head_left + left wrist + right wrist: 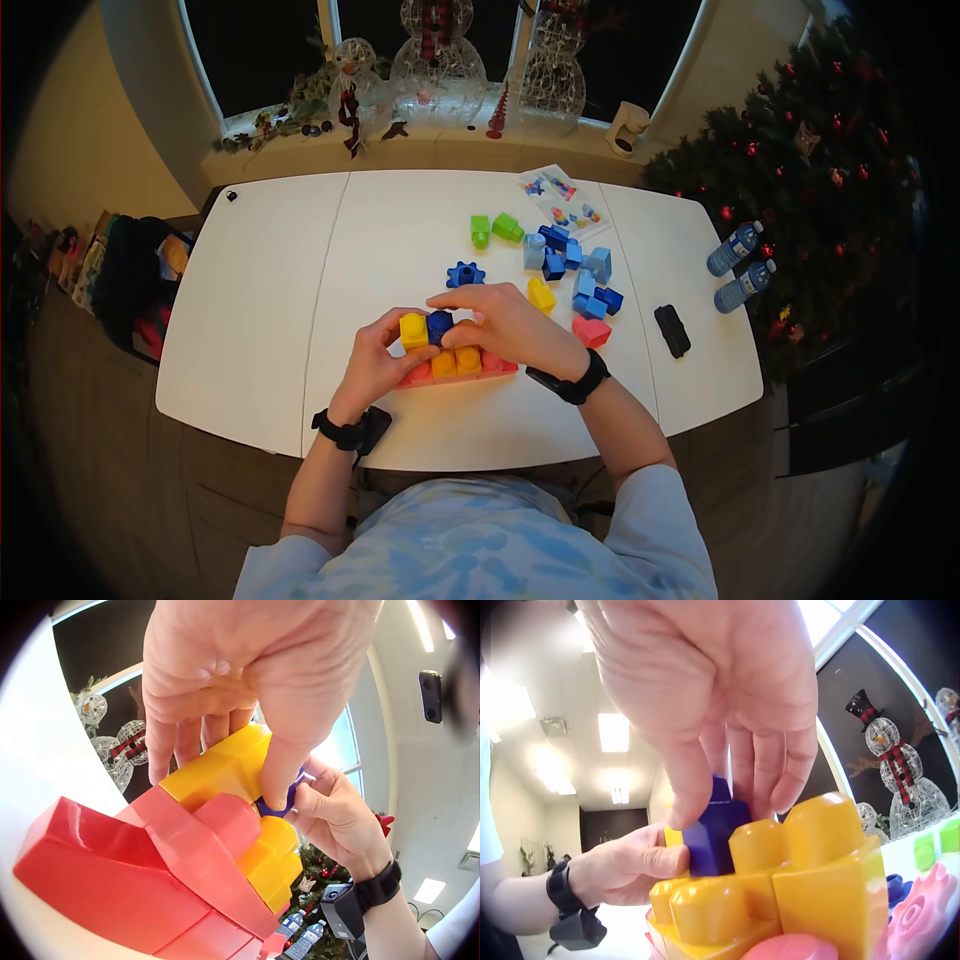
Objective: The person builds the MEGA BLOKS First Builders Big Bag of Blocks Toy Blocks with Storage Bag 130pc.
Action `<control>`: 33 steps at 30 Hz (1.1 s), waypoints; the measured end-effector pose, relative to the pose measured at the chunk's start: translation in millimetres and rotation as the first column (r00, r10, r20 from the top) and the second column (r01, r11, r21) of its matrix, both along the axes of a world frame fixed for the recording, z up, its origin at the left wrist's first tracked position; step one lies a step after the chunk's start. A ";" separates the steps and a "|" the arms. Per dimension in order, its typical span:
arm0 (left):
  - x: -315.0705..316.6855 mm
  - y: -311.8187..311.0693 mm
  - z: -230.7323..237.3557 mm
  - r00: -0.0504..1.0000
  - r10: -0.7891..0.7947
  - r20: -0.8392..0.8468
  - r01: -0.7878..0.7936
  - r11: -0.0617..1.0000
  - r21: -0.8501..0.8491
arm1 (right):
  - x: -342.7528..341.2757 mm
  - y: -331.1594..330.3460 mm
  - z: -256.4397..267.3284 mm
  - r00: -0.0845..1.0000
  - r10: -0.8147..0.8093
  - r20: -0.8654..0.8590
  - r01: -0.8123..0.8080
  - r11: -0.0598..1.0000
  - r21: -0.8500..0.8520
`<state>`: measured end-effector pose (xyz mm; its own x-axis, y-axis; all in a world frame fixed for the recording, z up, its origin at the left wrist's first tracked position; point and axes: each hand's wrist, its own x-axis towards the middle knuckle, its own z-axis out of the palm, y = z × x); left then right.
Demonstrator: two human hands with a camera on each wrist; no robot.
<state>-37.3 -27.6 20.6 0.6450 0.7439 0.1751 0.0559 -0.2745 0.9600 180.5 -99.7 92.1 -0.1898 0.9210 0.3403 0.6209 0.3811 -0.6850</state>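
Observation:
A structure of toy building blocks (495, 370), pink-red below with yellow blocks and studs above, stands on the table before the person. My left hand (372, 365) grips a yellow block (413, 332) at its left end, thumb on the near side and fingers behind. Right beside that block is a dark blue block (709, 840), which my right hand (712, 697) pinches from above between thumb and fingers. In the left wrist view the left thumb lies against the blue block (274, 808), partly covering it. Both blocks sit on top of the structure.
Loose blue blocks (572, 255), two green blocks (480, 230), a yellow block (541, 295) and a pink block (591, 331) lie beyond and to the right. A dark blue gear (465, 275), a picture sheet (565, 200), a black case (672, 331) and bottles (735, 248) are also there.

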 end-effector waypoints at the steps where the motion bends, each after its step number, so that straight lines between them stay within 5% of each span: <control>1: 0.4 1.2 0.5 1.000 -0.006 -0.004 0.006 1.000 -0.017 | 9.2 2.4 7.3 0.998 -0.014 -0.069 0.010 0.999 -0.052; 5: -1.3 2.7 0.2 1.000 0.004 -0.022 -0.004 1.000 -0.003 | 54.6 25.6 2.9 0.973 -0.200 -0.115 0.204 0.979 0.023; 8: -2.8 5.4 4.4 0.999 -0.007 -0.052 0.008 1.000 0.017 | 78.5 43.3 -27.9 0.965 -0.243 0.095 0.244 0.970 0.005; 11: -6.3 8.9 3.6 0.998 0.013 -0.058 -0.013 1.000 0.009 | 85.8 58.8 -64.7 0.943 -0.182 0.277 0.221 0.969 -0.114; 15: -8.6 10.4 2.2 0.998 0.022 -0.058 -0.023 1.000 -0.004 | 61.2 64.5 -85.3 0.940 -0.196 0.278 0.198 0.980 0.024; 17: -9.1 11.0 -0.8 0.998 0.014 -0.058 -0.015 1.000 -0.011 | 50.5 67.2 -93.7 0.891 -0.032 0.453 0.060 0.997 -0.049; 20: -8.5 12.5 -4.6 0.999 0.025 -0.022 -0.025 0.999 -0.021 | 54.4 65.1 -104.0 0.777 0.023 0.629 0.097 0.983 -0.156; 22: -8.4 11.9 -5.4 0.999 0.043 -0.030 -0.044 0.998 -0.037 | 67.4 58.9 -104.0 0.807 0.008 0.591 0.101 0.983 -0.151; 24: -8.8 10.6 -4.1 0.999 0.035 -0.028 -0.036 0.999 -0.030 | 80.5 49.4 -100.0 0.727 -0.072 0.683 0.190 0.977 -0.100; 25: -8.7 10.9 -3.5 0.999 0.033 -0.030 -0.034 0.999 -0.022 | 89.8 55.4 -97.1 0.835 -0.089 0.544 0.280 0.918 -0.281; 26: -8.5 11.4 -3.6 0.999 0.029 -0.029 -0.030 0.999 -0.021 | 103.8 56.0 -92.8 0.834 -0.093 0.544 0.284 0.917 -0.279; 28: -8.7 10.8 -4.6 1.000 0.025 -0.015 -0.026 0.999 -0.040 | 118.6 48.2 -49.2 0.785 -0.330 0.523 0.404 0.914 -0.030; 30: -8.4 10.5 -4.5 1.000 0.026 -0.016 -0.026 0.999 -0.035 | 145.4 58.0 -52.3 0.667 -0.583 0.464 0.598 0.790 0.132; 33: -9.3 10.4 -5.4 1.000 0.028 -0.013 -0.028 0.999 -0.038 | 167.2 62.4 -71.9 0.555 -0.594 0.582 0.719 0.695 0.023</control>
<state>-46.6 -17.2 15.2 0.6258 0.7676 0.1386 0.0748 -0.2359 0.9689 347.7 -37.3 20.1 0.4140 0.8908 0.1875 0.9054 -0.3816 -0.1860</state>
